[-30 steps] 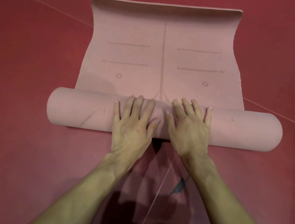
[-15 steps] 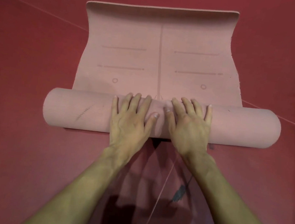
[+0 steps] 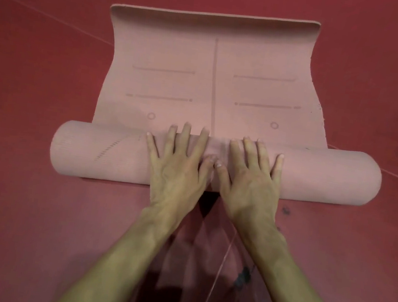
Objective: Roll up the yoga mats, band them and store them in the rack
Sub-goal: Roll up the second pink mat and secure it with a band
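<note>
Pink foam fills the middle of the frame: a dusty-pink yoga mat lies on the red floor, its near part wound into a thick roll running across the centre from left to right. The left hand lies palm-down on the roll with its fingers straight and spread, their tips at the seam where roll meets flat sheet. The right hand lies flat just beside it, fingers likewise spread, thumbs nearly touching. Neither hand grips. The flat part runs toward the top of the frame, its far edge curled upward. A dark shape at the right edge is cut off and unreadable. Lower centre is shadowed and blurred.
</note>
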The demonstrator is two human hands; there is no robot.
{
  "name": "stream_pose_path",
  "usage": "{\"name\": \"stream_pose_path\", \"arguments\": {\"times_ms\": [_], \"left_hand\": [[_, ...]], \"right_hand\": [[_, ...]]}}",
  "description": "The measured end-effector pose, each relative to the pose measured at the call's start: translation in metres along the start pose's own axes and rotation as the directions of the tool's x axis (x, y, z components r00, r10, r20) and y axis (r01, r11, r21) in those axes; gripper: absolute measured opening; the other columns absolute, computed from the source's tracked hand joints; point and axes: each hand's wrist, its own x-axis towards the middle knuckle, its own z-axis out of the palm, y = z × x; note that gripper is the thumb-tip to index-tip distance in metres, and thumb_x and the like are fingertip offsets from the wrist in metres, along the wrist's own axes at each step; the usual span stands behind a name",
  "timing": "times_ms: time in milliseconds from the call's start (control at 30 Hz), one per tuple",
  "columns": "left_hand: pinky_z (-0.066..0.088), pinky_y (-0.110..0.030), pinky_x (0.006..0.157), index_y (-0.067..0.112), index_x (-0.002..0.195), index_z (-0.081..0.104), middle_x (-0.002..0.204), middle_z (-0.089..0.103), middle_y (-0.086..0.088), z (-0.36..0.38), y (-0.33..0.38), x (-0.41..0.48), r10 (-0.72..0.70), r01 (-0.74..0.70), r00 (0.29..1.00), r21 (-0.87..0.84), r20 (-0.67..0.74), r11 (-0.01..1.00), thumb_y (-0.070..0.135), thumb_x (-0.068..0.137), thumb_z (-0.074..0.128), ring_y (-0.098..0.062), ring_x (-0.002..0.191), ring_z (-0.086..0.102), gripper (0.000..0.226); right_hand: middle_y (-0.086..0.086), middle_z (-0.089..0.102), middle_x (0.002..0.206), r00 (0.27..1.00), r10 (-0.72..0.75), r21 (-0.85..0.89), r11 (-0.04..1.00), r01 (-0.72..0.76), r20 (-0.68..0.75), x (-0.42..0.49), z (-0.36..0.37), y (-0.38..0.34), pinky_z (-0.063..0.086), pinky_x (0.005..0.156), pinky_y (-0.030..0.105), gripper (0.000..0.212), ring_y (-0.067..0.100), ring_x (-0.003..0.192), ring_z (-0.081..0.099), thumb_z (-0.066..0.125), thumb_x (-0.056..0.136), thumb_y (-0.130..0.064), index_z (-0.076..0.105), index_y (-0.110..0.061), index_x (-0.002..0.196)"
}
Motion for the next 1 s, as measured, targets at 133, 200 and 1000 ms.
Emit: {"name": "stream_pose_path", "arguments": {"times_ms": [133, 200, 1000], "left_hand": [[0.01, -0.065, 0.123, 0.029, 0.153, 0.05, 0.157, 0.048, -0.006, 0.006, 0.0, -0.005, 0.002, -0.002, 0.999, -0.007, -0.052, 1.0, 0.046, 0.105, 0.034, -0.033, 0.149, 0.037, 0.053], [0.012, -0.063, 0.123, 0.029, 0.148, 0.054, 0.152, 0.054, -0.006, 0.006, 0.0, 0.003, -0.009, 0.008, 0.999, -0.012, -0.051, 1.0, 0.046, 0.106, 0.034, -0.033, 0.145, 0.041, 0.05], [0.018, -0.058, 0.122, 0.024, 0.141, 0.059, 0.14, 0.063, -0.002, 0.013, 0.009, 0.047, -0.005, 0.005, 1.0, 0.025, -0.02, 1.0, 0.04, 0.106, 0.03, -0.027, 0.137, 0.049, 0.048]], "right_hand": [[0.008, 0.04, 0.164, 0.999, -0.018, -0.018, 1.0, 0.017, -0.032, -0.001, 0.005, 0.001, 0.0, 0.127, 0.056, 0.065, 0.031, 0.156, 0.025, 0.028, 0.104, -0.054, 0.043, -0.018, 0.156], [0.008, 0.039, 0.164, 1.0, -0.02, -0.008, 1.0, 0.02, -0.009, 0.008, 0.002, 0.002, 0.0, 0.127, 0.056, 0.068, 0.03, 0.157, 0.024, 0.024, 0.104, -0.056, 0.043, -0.018, 0.156], [0.008, 0.048, 0.158, 0.982, -0.132, 0.09, 0.985, 0.145, -0.135, 0.036, 0.005, 0.017, 0.009, 0.128, 0.057, 0.057, 0.028, 0.154, 0.031, 0.041, 0.104, -0.045, 0.052, -0.013, 0.15]]}}
